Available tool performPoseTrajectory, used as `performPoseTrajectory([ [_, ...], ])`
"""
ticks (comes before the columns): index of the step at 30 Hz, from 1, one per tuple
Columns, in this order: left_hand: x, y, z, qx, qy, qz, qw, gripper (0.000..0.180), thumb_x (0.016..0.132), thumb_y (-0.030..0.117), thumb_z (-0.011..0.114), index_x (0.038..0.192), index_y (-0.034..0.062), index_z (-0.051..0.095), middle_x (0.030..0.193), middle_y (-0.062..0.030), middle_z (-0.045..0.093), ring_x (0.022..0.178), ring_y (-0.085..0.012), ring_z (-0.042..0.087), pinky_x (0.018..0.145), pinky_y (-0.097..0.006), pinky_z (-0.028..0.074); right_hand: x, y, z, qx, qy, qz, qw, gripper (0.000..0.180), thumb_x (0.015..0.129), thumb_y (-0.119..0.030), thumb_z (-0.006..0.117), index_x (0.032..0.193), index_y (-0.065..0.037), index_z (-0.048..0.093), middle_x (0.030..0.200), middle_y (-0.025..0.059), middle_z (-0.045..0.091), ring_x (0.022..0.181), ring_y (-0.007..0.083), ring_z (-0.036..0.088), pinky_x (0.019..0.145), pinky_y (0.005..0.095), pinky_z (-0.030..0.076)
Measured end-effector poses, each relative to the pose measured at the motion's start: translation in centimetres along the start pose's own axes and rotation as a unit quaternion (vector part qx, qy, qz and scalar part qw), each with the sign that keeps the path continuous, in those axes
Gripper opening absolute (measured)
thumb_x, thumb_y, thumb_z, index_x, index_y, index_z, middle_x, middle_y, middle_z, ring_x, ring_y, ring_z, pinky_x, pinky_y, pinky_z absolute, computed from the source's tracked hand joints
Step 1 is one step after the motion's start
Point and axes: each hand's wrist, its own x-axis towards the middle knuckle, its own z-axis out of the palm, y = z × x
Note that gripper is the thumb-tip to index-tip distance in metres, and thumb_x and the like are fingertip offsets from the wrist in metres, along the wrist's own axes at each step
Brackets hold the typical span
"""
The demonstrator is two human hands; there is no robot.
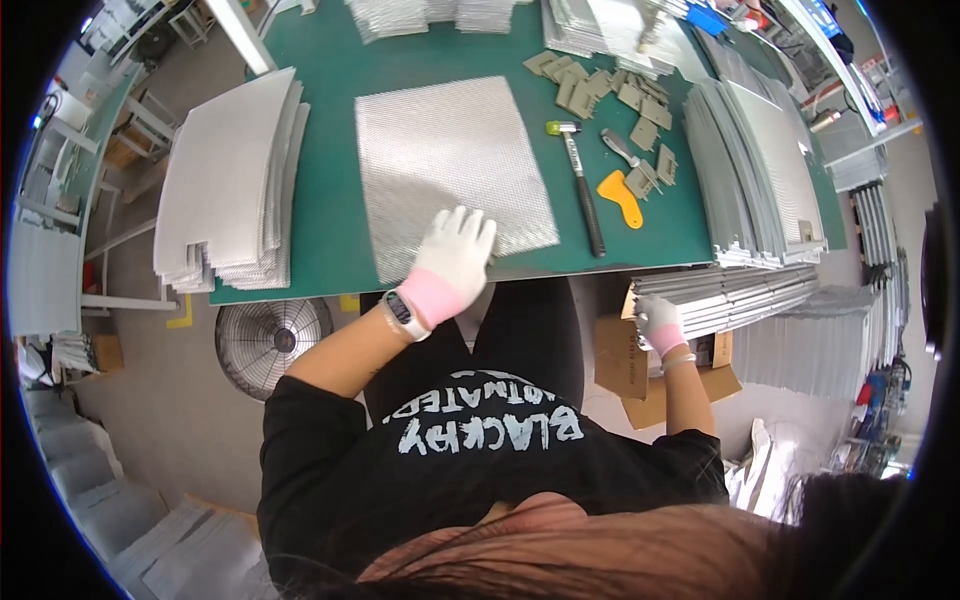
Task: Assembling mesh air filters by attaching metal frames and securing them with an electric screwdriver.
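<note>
My left hand [456, 258], in a white glove with a pink cuff, lies flat with fingers spread on the near edge of a silver mesh sheet [450, 170] on the green table mat [330, 120]. A watch sits on that wrist. My right hand [659, 322], gloved the same way, is below the table edge at the right, touching the end of a stack of grey panels [730, 295] that rests over a cardboard box [625, 365]. Whether its fingers close on a panel is not visible.
A mallet [580, 185] with a yellow-green head, an orange scraper [622, 197], a metal tool [622, 148] and several khaki plastic clips [600, 90] lie right of the sheet. Grey panel stacks stand at left [232, 180] and right [760, 170]. A floor fan [272, 342] sits under the table.
</note>
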Motion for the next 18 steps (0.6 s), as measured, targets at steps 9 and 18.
performPoseTrajectory([
  [9,-6.5,7.5,9.1,-0.526,-0.018,0.107,0.844,0.037,0.089,0.017,0.063,0.124,0.0057,0.057,0.108,-0.0164,0.064,0.103,-0.0329,0.063,0.095,-0.040,0.050,-1.4,-21.2,-12.6,0.191,0.180,-0.336,0.905,0.019,0.077,-0.012,0.061,0.096,-0.011,0.066,0.076,0.0062,0.064,0.069,0.0276,0.066,0.058,0.0386,0.051],
  [18,-6.7,4.3,1.6,-0.840,0.185,-0.081,0.504,0.031,0.099,0.017,0.056,0.123,-0.0031,0.056,0.114,-0.0186,0.066,0.110,-0.0279,0.064,0.099,-0.036,0.050,-2.6,-23.6,-7.7,0.784,-0.008,-0.082,0.615,0.026,0.084,-0.013,0.066,0.105,0.003,0.066,0.097,0.0131,0.068,0.086,0.0198,0.068,0.076,0.0322,0.056],
])
